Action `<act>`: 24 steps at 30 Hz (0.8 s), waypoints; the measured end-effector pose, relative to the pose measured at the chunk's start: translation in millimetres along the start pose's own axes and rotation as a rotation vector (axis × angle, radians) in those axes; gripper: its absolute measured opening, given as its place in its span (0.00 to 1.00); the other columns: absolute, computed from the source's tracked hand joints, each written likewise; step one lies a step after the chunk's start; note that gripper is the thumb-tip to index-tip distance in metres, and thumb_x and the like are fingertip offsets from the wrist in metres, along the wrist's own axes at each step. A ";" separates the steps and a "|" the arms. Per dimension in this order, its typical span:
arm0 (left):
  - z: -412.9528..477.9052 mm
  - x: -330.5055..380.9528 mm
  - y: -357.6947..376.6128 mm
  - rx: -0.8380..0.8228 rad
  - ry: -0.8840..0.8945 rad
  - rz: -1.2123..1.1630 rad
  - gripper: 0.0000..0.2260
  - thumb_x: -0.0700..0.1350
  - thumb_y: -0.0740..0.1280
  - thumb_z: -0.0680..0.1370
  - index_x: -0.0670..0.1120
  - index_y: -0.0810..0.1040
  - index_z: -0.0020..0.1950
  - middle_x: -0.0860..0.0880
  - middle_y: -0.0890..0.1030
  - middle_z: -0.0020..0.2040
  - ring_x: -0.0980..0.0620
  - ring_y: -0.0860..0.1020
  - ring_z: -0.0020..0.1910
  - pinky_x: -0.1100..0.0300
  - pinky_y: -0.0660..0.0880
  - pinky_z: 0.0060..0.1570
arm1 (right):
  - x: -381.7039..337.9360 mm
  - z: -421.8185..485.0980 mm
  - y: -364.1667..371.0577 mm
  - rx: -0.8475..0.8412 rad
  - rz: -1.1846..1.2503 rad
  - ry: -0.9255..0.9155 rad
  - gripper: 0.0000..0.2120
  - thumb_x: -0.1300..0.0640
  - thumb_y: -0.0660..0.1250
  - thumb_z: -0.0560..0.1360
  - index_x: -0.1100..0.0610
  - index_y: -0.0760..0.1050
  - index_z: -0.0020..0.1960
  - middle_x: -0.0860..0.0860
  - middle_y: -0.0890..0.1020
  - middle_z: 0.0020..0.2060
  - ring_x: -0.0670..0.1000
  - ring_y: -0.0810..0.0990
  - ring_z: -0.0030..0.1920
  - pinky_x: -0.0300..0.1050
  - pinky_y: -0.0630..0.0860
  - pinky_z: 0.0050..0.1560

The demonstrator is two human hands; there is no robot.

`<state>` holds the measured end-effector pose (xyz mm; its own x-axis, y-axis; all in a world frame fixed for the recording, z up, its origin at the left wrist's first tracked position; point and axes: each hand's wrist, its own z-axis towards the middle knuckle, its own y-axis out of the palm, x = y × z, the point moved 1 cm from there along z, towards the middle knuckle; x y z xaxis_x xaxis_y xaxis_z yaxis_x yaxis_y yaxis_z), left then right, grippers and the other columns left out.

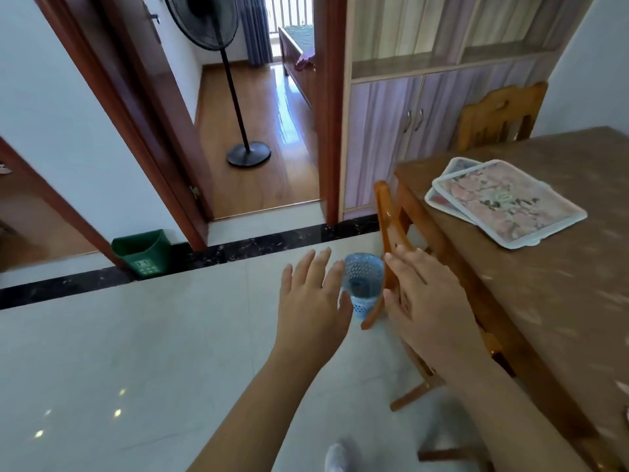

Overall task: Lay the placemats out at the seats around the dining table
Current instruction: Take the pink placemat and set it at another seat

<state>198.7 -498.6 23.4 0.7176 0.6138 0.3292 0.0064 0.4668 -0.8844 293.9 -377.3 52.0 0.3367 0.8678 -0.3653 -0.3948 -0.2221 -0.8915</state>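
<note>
Single head-worn wide view, forward and down, close above both hands (dining table (561,267) at right).

Both bare arms reach forward, left hand (311,298) and right hand (430,301) empty, fingers spread.

placemats (507,202): pale pink floral print with dark green leaves, white border (the lower one of the stack shows a red and blue-grey edge), right of the frame
dining table (561,301): mottled brown top with lighter flecks, orange-brown wooden frame
chair (391,226): glossy orange-brown wood, centre right
small basket (363,284): light blue with a perforated lattice pattern
bin (143,252): dark green with a white symbol, lower left of centre
floor (136,352): glossy off-white tiles crossed by a black marbled strip
fan (231,80): black
cabinet (391,131): streaked lilac doors, light wood frame
</note>
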 end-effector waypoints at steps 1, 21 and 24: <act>15.4 -4.4 3.0 0.013 0.003 -0.010 0.18 0.45 0.64 0.75 0.44 0.69 0.64 0.42 0.70 0.68 0.41 0.64 0.69 0.42 0.58 0.67 | 2.8 15.7 1.8 0.002 -0.005 0.013 0.21 0.57 0.68 0.71 0.60 0.71 0.62 0.61 0.76 0.61 0.62 0.72 0.63 0.62 0.69 0.61; 310.5 -220.5 53.6 0.018 0.175 -0.135 0.18 0.41 0.70 0.69 0.42 0.75 0.58 0.41 0.77 0.60 0.40 0.73 0.62 0.38 0.67 0.60 | -69.4 347.3 127.0 -0.089 -0.057 0.197 0.23 0.52 0.59 0.76 0.52 0.60 0.70 0.50 0.64 0.71 0.51 0.59 0.72 0.53 0.59 0.71; 358.6 -237.0 61.7 0.017 0.239 -0.146 0.18 0.41 0.71 0.69 0.43 0.76 0.57 0.41 0.78 0.60 0.40 0.74 0.61 0.39 0.68 0.59 | -70.1 387.5 138.0 -0.038 -0.037 0.263 0.23 0.52 0.60 0.76 0.51 0.61 0.69 0.50 0.65 0.71 0.51 0.59 0.71 0.54 0.60 0.71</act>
<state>-220.7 -386.9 9.5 0.8537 0.3727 0.3636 0.1117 0.5510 -0.8270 -115.5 -296.5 58.3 0.5627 0.7317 -0.3847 -0.3472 -0.2131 -0.9132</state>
